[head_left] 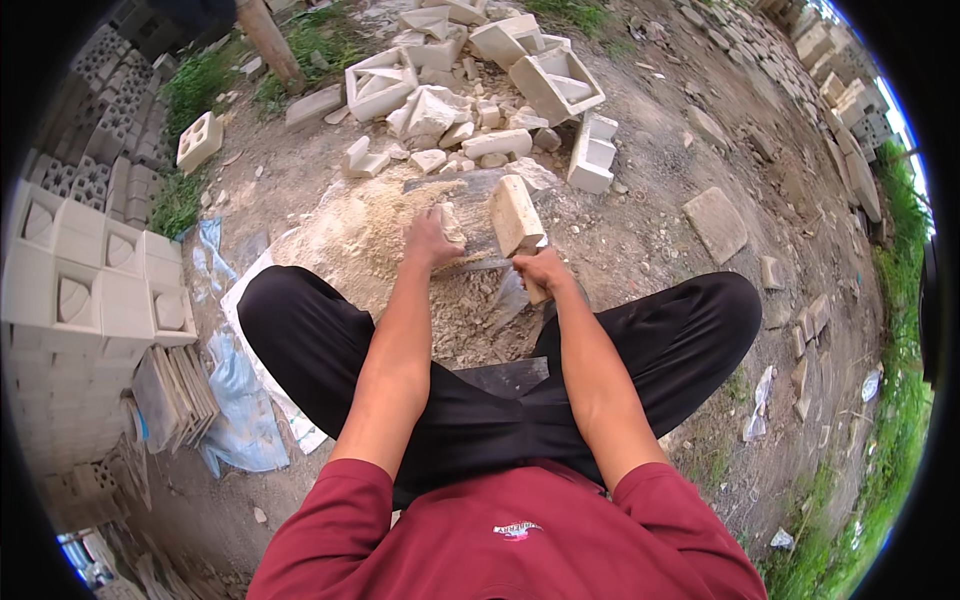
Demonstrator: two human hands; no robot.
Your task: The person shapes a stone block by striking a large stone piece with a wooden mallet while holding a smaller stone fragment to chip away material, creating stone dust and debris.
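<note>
Fingers (447,226) gripping stone chunk (452,222), right hand (543,268) on tool (495,264)

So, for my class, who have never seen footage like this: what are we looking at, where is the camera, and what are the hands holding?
There is one picture, taken by a wide fisheye camera on the person's head, looking down; that is why straight edges bend. No machine here: two bare arms come in from below, over crossed legs in black trousers. The left hand steadies a small pale stone piece on the dusty work slab. The right hand has its grip on a wooden handle, seemingly of a blade-like tool, with a pale block just above it. Broken hollow blocks lie beyond; neat ones are stacked on the left.
</note>
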